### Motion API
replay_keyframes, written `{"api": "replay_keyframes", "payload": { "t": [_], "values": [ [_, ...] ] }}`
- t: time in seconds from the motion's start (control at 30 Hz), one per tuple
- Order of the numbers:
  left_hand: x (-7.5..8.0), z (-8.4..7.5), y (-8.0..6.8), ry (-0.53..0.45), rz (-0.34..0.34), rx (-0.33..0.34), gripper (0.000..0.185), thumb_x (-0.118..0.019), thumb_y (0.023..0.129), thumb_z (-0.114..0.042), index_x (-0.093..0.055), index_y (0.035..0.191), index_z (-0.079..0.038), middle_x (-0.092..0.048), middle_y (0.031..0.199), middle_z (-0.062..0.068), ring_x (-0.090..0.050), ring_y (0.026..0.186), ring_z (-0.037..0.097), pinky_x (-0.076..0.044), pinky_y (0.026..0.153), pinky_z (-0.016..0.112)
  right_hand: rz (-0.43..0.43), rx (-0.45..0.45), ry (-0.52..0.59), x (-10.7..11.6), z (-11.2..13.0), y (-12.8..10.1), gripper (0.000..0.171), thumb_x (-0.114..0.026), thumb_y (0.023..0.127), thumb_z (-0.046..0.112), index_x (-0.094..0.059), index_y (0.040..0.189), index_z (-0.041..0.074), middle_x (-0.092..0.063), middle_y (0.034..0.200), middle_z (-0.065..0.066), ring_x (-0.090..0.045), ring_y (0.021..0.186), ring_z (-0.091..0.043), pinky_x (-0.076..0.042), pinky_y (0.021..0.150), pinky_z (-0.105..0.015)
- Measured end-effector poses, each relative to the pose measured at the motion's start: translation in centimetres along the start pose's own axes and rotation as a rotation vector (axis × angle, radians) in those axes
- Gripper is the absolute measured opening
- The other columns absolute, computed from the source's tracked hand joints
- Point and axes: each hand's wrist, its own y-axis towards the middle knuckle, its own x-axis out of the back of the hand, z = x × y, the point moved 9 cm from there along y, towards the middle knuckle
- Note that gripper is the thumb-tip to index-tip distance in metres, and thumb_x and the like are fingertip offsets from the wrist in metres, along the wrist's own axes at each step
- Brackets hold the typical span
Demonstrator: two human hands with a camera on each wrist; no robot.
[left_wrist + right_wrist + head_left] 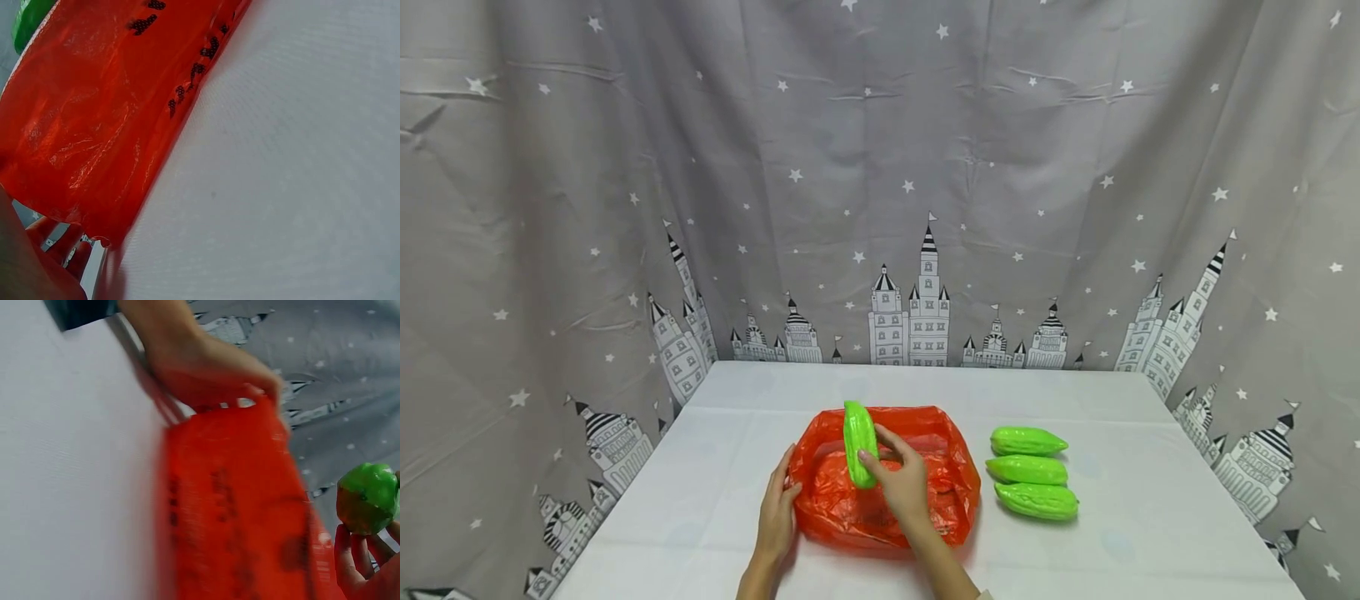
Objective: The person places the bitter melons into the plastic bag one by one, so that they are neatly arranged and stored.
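Note:
A red plastic bag lies on the table with its mouth spread wide. At its left rim, my left hand holds the plastic; the left wrist view shows its fingers partly behind the red film. Above the bag's opening, my right hand grips a green bitter gourd between thumb and fingers, its long side nearly upright. One rounded end of that gourd shows in the right wrist view. To the right of the bag lie three more bitter gourds, side by side and close together.
A white cloth covers the table. Behind it and along both sides hangs a grey curtain printed with stars and castles. Dark printing marks the outside of the bag.

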Motion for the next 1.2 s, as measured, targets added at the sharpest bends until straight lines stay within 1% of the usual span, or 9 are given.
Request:
{"api": "replay_keyframes", "payload": {
  "t": [0.1,0.2,0.3,0.43,0.6,0.77,0.9,1.03,1.2],
  "values": [
    [0.0,0.1,0.0,0.005,-0.001,-0.002,0.055,-0.038,0.091,-0.007,-0.031,0.145,-0.017,-0.032,0.146,0.009,-0.025,0.133,0.029,-0.017,0.106,0.052,0.006,-0.019,-0.01,-0.8,-2.3,0.2,0.047,-0.071,0.08,0.011,-0.057,0.123,-0.001,-0.059,0.117,-0.017,-0.057,0.094,-0.031,-0.054,0.062,-0.025],
    [-0.1,0.2,0.1,0.009,0.001,0.001,0.055,-0.037,0.092,-0.008,-0.031,0.145,-0.017,-0.031,0.146,0.01,-0.025,0.133,0.03,-0.017,0.106,0.053,0.011,-0.054,-0.04,-1.6,-4.8,0.6,0.048,-0.073,0.079,0.015,-0.058,0.123,0.003,-0.06,0.117,-0.013,-0.059,0.091,-0.026,-0.053,0.062,-0.024],
    [-0.1,0.2,0.0,0.003,0.006,0.005,0.054,-0.037,0.092,-0.009,-0.03,0.145,-0.017,-0.03,0.147,0.01,-0.024,0.133,0.031,-0.017,0.106,0.054,-0.012,-0.066,-0.077,-2.2,-6.4,0.8,0.049,-0.075,0.077,0.019,-0.06,0.121,0.004,-0.062,0.114,-0.011,-0.061,0.088,-0.023,-0.053,0.061,-0.023],
    [-0.2,0.1,0.0,-0.001,0.011,0.003,0.054,-0.038,0.092,-0.011,-0.03,0.145,-0.017,-0.029,0.147,0.01,-0.024,0.133,0.032,-0.017,0.106,0.055,-0.047,-0.06,-0.115,-2.8,-7.1,0.9,0.048,-0.076,0.075,0.02,-0.062,0.118,0.003,-0.064,0.11,-0.011,-0.062,0.082,-0.02,-0.053,0.059,-0.024],
    [-0.2,0.2,-0.1,-0.001,0.008,-0.01,0.053,-0.038,0.093,-0.012,-0.03,0.145,-0.018,-0.031,0.146,0.011,-0.027,0.132,0.032,-0.019,0.105,0.054,-0.052,-0.06,-0.156,-3.8,-7.9,0.8,0.046,-0.076,0.074,0.019,-0.063,0.116,0.003,-0.065,0.106,-0.011,-0.061,0.075,-0.015,-0.052,0.057,-0.022],
    [-0.2,0.3,-0.1,0.006,0.003,-0.016,0.052,-0.04,0.093,-0.012,-0.032,0.144,-0.019,-0.034,0.144,0.011,-0.03,0.13,0.03,-0.022,0.104,0.053,-0.068,-0.033,-0.187,-4.7,-8.4,0.3,0.046,-0.077,0.073,0.017,-0.064,0.114,0.002,-0.065,0.104,-0.011,-0.062,0.072,-0.017,-0.051,0.055,-0.02],
    [-0.3,0.0,-0.2,0.022,0.006,-0.025,0.052,-0.041,0.094,-0.011,-0.032,0.144,-0.017,-0.034,0.144,0.012,-0.03,0.13,0.032,-0.023,0.103,0.053,-0.102,-0.023,-0.219,-4.9,-8.9,-0.1,0.047,-0.078,0.072,0.018,-0.064,0.114,0.003,-0.066,0.102,-0.01,-0.062,0.073,-0.017,-0.05,0.056,-0.019],
    [-0.2,-1.0,-0.3,0.046,0.003,-0.026,0.051,-0.042,0.094,-0.009,-0.032,0.144,-0.013,-0.036,0.143,0.013,-0.031,0.13,0.032,-0.024,0.103,0.052,-0.097,-0.001,-0.236,-5.3,-9.0,-0.2,0.045,-0.078,0.073,0.018,-0.065,0.113,0.002,-0.067,0.099,-0.009,-0.063,0.072,-0.017,-0.05,0.056,-0.019],
    [0.1,-3.4,-0.7,0.05,0.01,-0.026,0.05,-0.042,0.092,-0.003,-0.033,0.142,-0.002,-0.037,0.14,0.021,-0.032,0.128,0.038,-0.024,0.101,0.055,-0.045,0.017,-0.253,-5.9,-8.9,0.0,0.044,-0.076,0.075,0.018,-0.063,0.113,-0.001,-0.066,0.096,-0.011,-0.061,0.073,-0.017,-0.05,0.058,-0.02]
  ]
}}
